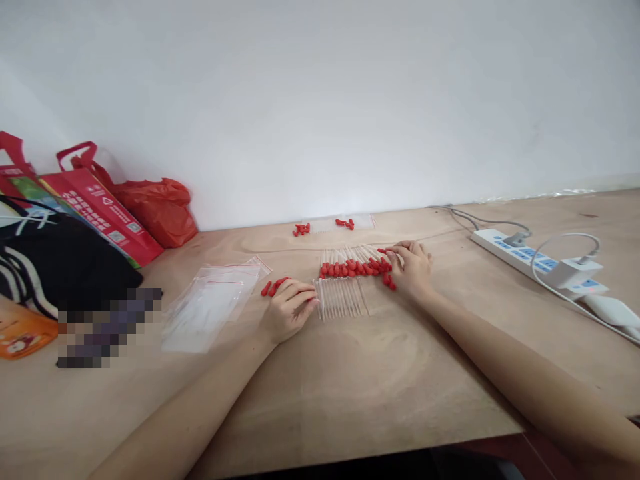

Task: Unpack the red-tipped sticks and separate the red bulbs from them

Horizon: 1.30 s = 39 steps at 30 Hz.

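Pale plywood tabletop [350, 400] is stretching back to a white wall, with a row of clear thin droppers with red rubber bulbs [350, 277] lying mid-table. Left hand [289, 308], loosely curled, is touching the row's near left tubes, loose red bulbs [273, 287] just beyond it. Right hand [413, 267], fingers bent down, is resting on the row's right end; whether it is pinching a bulb I cannot tell. Clear flat zip bags [210, 303] are lying left, a white power strip [535, 261] right

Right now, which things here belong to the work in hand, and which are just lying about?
In use: left hand, right hand, red-bulbed droppers, clear zip bags, small filled bags by the wall.
Lying about: power strip, red plastic bag, black bag.
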Motion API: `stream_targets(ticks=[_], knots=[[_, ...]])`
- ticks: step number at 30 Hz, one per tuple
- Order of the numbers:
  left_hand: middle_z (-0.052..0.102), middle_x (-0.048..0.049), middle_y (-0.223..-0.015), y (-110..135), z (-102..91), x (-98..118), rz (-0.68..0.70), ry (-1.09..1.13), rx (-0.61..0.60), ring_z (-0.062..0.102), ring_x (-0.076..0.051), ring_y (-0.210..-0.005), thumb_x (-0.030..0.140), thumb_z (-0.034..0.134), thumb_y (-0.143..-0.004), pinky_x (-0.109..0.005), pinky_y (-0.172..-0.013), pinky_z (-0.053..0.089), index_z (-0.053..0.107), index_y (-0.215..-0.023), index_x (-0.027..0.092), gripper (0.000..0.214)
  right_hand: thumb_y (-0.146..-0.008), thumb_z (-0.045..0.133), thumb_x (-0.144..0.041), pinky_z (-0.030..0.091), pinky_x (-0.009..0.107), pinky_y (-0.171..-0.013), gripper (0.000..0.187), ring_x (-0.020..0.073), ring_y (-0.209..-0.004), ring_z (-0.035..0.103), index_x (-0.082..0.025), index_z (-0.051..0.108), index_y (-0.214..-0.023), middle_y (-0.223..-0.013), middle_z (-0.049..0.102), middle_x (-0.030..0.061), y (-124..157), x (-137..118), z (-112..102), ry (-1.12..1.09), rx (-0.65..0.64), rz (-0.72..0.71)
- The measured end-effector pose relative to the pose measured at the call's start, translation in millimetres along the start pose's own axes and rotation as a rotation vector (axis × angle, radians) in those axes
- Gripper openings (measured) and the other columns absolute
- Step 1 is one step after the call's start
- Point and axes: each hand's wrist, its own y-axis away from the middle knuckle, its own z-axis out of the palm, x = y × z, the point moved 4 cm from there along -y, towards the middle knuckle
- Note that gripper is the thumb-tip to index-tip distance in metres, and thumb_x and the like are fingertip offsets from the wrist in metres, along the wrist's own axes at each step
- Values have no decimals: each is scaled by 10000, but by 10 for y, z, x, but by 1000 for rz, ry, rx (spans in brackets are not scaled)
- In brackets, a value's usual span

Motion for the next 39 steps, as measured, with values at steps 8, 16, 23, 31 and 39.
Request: stream_targets(ticks=[8,16,23,31,39], knots=[[576,-98,-1145,-46,-33,147,30,-369,25,491,-239,-1058,347,499,-816,-411,-924,322,516,-1161,200,375,-823,461,-301,375,378,-822,208,184,-895,498,-235,651,-877,-895,564,55,370,-507,-83,-482,-220,-156],[669,17,-676,-71,80,320,86,-319,-46,571,-145,-716,258,483,-847,-407,-882,263,617,-913,218,155,-851,424,-336,374,349,-768,242,175,-900,504,-251,642,-915,-932,574,51,522,-743,-13,-457,-364,-272],[658,38,-635,-65,106,349,146,-355,-46,573,-136,-701,240,523,-820,-417,-882,265,612,-791,216,97,-815,506,-352,252,388,-845,182,161,-828,500,-270,636,-913,-818,634,11,551,-897,-83,-94,-228,-579],[644,18,-1049,-68,148,368,164,-311,-76,546,-193,-1039,190,517,-818,-513,-1030,140,617,-791,211,106,-834,483,-228,198,401,-914,159,128,-747,491,-269,636,-844,-620,581,-27,583,-927,-56,83,-105,-776],[680,18,-949,-43,139,350,169,-217,-83,547,-183,-1053,153,481,-830,-539,-1062,61,632,-839,204,159,-802,523,-220,191,414,-924,112,107,-696,466,-250,627,-776,-562,548,-50,588,-904,-82,39,-70,-821]])
